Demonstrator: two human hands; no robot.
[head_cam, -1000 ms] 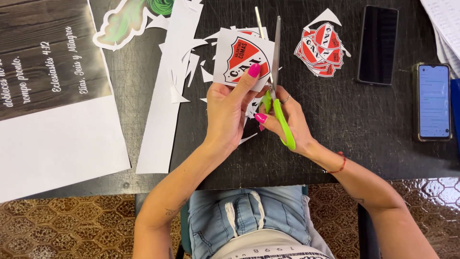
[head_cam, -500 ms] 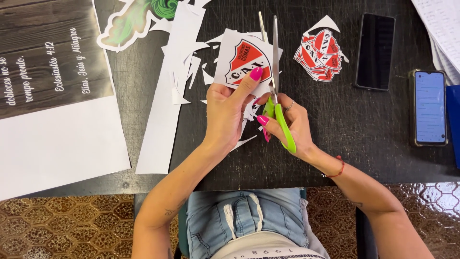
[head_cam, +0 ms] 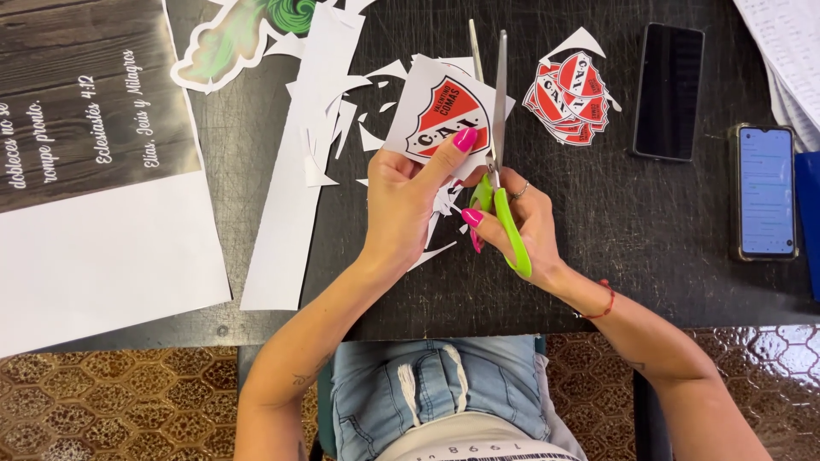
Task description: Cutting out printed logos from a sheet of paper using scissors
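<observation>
The fingers of the left hand (head_cam: pixel 408 198) pinch a white paper piece printed with a red and white shield badge (head_cam: pixel 448 115), the thumb pressed on its lower edge. The paper is held just above the dark surface (head_cam: pixel 666 230), in front of the person's body. The fingers of the right hand (head_cam: pixel 521 224) are looped through the green handles of a pair of scissors (head_cam: pixel 497 145), whose blades stand slightly apart along the right edge of the badge paper. White paper scraps (head_cam: pixel 342 119) lie just left of the hands, beside a long white strip (head_cam: pixel 295 196). A stack of cut-out badges (head_cam: pixel 571 90) sits to the right, near a dark phone (head_cam: pixel 668 91) and a lit phone (head_cam: pixel 765 192). A large printed sheet (head_cam: pixel 85 171) lies far left.
</observation>
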